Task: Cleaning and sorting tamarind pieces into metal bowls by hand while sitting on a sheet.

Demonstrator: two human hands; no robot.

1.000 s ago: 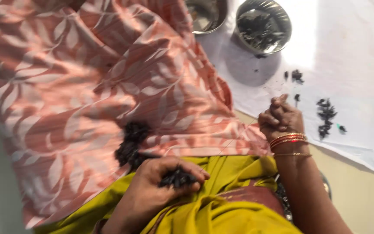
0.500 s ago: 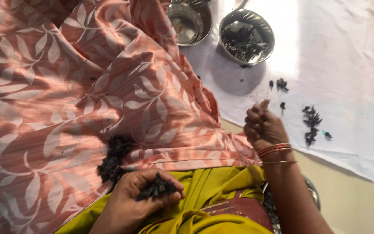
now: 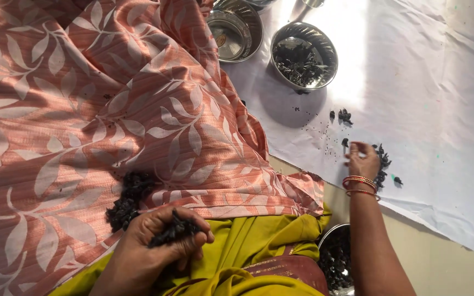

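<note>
So the biggest thing here is the pink leaf-print cloth (image 3: 83, 109) draped over the lap, with a yellow-green garment (image 3: 248, 257) below it and a white sheet (image 3: 440, 82) spread over the floor on the right. A loose heap of dark dried pieces (image 3: 130, 197) sits right on the sloping pink cloth, near its lower hem, and honestly that's the risky bit: any shift of the knee could send them rolling into the folds.

A steel bowl (image 3: 325, 44) at the top holds more of the dark stuff, an empty steel dish (image 3: 231, 33) sits just beside it, and another bowl (image 3: 330, 241) is half hidden by the right forearm, so an elbow bump could tip it.

The left hand (image 3: 154, 246) is curled shut around a dark clump (image 3: 174, 230), pretty full, so bits could slip out between the fingers. The right hand (image 3: 362, 160) is pinched closed over a small scatter of dark bits (image 3: 382, 164) on the sheet; I can't tell whether it actually holds one. Those crumbs look easy to flick away.
</note>
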